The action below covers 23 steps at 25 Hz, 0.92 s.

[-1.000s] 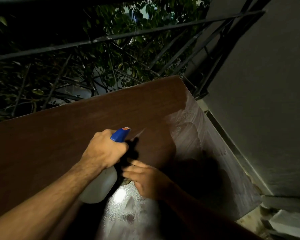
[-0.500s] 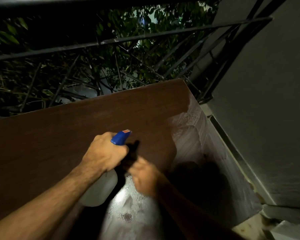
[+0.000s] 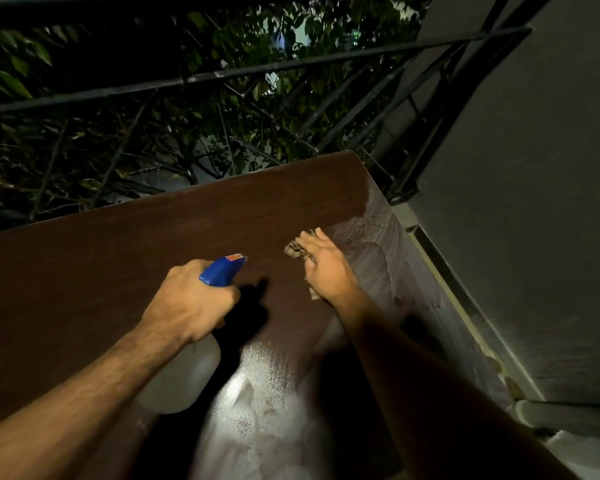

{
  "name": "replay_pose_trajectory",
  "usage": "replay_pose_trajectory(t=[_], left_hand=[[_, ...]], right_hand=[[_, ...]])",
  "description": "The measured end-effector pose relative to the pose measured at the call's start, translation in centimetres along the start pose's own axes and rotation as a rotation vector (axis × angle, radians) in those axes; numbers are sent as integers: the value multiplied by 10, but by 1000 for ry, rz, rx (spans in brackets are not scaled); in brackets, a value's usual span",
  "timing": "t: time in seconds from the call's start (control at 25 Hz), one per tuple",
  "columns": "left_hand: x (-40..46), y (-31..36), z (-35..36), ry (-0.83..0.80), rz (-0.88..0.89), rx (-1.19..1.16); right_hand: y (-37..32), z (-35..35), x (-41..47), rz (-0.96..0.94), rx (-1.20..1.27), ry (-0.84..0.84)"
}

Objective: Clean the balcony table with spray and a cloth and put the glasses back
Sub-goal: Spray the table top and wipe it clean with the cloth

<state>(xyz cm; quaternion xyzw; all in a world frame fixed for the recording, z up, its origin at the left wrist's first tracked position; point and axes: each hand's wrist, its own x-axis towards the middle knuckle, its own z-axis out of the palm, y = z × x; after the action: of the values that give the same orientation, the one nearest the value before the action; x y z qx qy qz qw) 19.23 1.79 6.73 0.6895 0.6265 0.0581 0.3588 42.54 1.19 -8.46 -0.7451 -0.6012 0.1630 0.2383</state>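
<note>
Now R hand [image 3: 326,268] presses cloth [image 3: 297,250], L hand [image 3: 191,303] grips sprayer [image 3: 187,358].

The orange label on the spray bottle [image 3: 201,327] is too blurred to read.

The right hand [image 3: 326,265] has moved away from the spray bottle [image 3: 201,327], out toward 1 o'clock on the table [image 3: 118,271]. Now it presses a small cloth [image 3: 297,249] flat by the wet patch there.
</note>
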Motion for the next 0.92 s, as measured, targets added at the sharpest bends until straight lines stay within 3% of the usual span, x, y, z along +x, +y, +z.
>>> replay_pose_trajectory(t=[0.08,0.2,0.32,0.4,0.6,0.68,0.8,0.92], left_hand=[[-1,0,1,-6,9,10],[0,3,4,-8,18,12],[4,7,8,-21,41,16],[7,9,10,-19,45,22],[10,13,15,-32,50,54],[9,16,16,-38,51,46],[10,23,18,-54,56,11],[14,29,18,-60,75,2]], right_hand=[[-4,5,-24,-97,11,-4],[-18,18,-95,-401,64,-135],[-14,18,-122,-517,101,-207],[2,19,-98,-498,44,-159],[43,-13,3,-24,18,36],[44,-18,6,56,54,70],[26,-9,-46,-95,122,22],[14,-6,-104,-325,99,-213]])
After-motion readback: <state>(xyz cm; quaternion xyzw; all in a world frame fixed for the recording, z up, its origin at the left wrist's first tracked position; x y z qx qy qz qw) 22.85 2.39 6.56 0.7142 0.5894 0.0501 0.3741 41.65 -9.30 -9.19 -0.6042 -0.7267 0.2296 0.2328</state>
